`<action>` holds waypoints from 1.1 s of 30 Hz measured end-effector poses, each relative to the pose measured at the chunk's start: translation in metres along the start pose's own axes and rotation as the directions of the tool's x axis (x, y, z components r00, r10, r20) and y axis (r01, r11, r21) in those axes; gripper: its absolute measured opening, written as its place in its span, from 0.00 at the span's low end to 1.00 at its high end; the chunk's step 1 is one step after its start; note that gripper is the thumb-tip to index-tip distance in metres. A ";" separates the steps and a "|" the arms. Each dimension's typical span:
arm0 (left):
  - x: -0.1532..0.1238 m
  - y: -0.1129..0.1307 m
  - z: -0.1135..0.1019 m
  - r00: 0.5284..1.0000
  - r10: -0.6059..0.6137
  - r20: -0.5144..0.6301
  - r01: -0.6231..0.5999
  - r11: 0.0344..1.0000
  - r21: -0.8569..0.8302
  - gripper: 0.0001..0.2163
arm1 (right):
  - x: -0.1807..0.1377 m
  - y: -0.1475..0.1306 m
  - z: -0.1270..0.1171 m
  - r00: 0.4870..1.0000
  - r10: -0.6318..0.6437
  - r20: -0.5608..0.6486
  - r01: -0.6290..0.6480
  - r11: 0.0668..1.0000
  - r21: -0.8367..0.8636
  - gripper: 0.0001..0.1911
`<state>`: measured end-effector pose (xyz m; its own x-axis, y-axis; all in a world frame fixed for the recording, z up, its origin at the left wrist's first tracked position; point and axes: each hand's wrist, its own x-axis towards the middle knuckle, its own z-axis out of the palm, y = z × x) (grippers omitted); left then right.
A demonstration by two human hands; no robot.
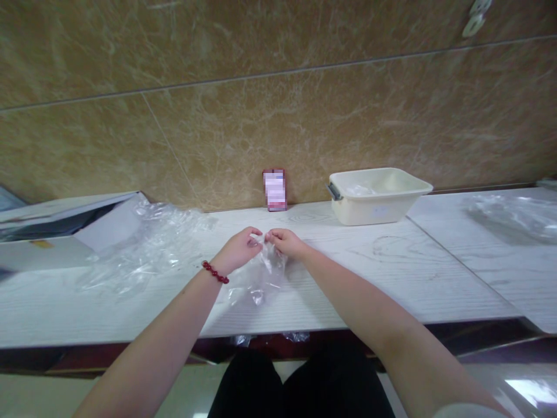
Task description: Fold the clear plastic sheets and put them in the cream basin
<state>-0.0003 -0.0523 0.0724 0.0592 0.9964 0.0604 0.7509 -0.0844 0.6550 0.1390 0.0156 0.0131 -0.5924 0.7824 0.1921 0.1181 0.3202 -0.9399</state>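
Note:
A small clear plastic bag (pixel 261 276) lies crumpled on the white wood-grain table (pixel 369 273), straight in front of me. My left hand (pixel 239 247), with a red bead bracelet on its wrist, pinches the bag's top edge from the left. My right hand (pixel 285 242) pinches the same edge from the right, so the fingertips of both hands almost meet. Both hands are closed on the plastic.
A heap of clear plastic bags (pixel 143 249) lies to the left, beside a flat cardboard box (pixel 56 223). A cream plastic tub (pixel 376 194) stands at the back right against the marble wall. A small card (pixel 275 190) leans on the wall. More plastic film (pixel 513 217) lies far right.

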 end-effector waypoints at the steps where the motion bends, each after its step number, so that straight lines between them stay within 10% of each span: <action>1: 0.002 -0.004 -0.002 0.999 -0.032 0.009 0.033 0.997 -0.069 0.15 | 0.000 0.000 -0.002 1.000 -0.009 0.020 0.008 0.999 0.037 0.15; 7: 0.006 -0.018 -0.018 0.981 -0.185 0.051 0.188 0.874 -0.449 0.18 | -0.001 0.006 -0.009 0.993 -0.071 0.098 0.065 0.995 0.069 0.23; 17: 0.005 -0.051 -0.036 0.951 -0.071 0.302 0.265 0.692 -0.672 0.18 | 0.004 0.003 -0.005 0.997 0.014 -0.080 -0.002 0.989 0.146 0.10; 21: 0.017 -0.049 -0.027 0.966 -0.260 -0.016 0.220 0.847 -0.484 0.13 | 0.002 0.000 -0.006 0.998 0.033 -0.052 -0.026 0.991 0.132 0.11; 24: 0.018 -0.031 -0.017 0.949 -0.075 -0.306 0.054 0.996 -0.077 0.17 | 0.000 0.001 -0.006 1.000 0.017 0.008 -0.018 0.993 0.120 0.13; 27: 0.017 -0.013 -0.006 0.946 0.148 -0.289 -0.108 0.983 0.149 0.21 | 0.000 0.003 -0.007 0.998 0.012 0.058 -0.018 0.994 0.111 0.13; 33: 0.026 -0.013 -0.002 0.971 0.164 -0.175 -0.096 0.935 0.340 0.10 | 0.002 0.006 -0.009 0.999 0.029 0.042 -0.037 0.981 0.193 0.13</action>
<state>-0.0096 -0.0252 0.0668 0.0654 0.9524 0.2977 0.9205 -0.1728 0.3504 0.1456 0.0236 0.0105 -0.6217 0.7682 0.1528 -0.0161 0.1825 -0.9831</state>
